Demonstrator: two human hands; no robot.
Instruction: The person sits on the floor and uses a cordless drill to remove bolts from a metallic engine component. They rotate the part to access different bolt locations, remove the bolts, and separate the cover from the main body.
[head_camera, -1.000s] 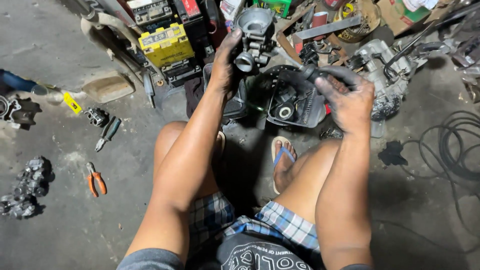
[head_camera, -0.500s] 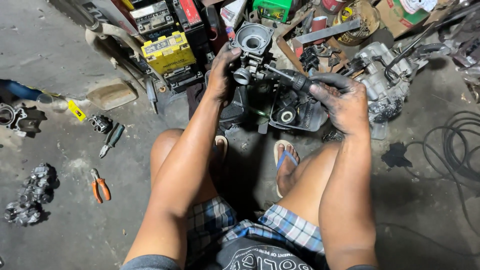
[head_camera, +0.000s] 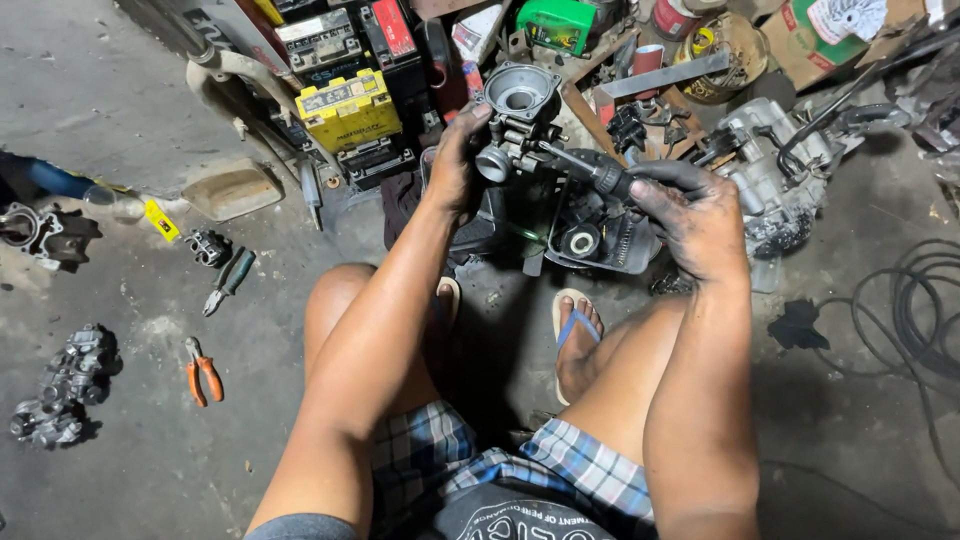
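My left hand (head_camera: 455, 160) is wrapped around a grey cast-metal carburetor body (head_camera: 515, 125), which I hold up in front of me, above the floor clutter, with its round open mouth facing up toward me. My right hand (head_camera: 695, 215), smeared black with grease, is closed around the dark handle of a black-handled screwdriver (head_camera: 590, 170); its shaft runs leftward to the side of the carburetor, though I cannot tell exactly where the tip sits because the part's fittings hide it.

Below my hands lies a black plastic tray of small engine parts (head_camera: 600, 235) on the grey concrete floor (head_camera: 120, 90). My foot in a blue-strapped flip-flop (head_camera: 577, 335) rests just near that tray. To my left on the floor are orange-handled pliers (head_camera: 203, 370), green-handled pliers (head_camera: 230, 280) and a grimy grey metal engine part (head_camera: 60, 385). Further ahead stands a yellow rectangular battery (head_camera: 350, 108), with a green plastic box (head_camera: 555, 22) beyond the carburetor.
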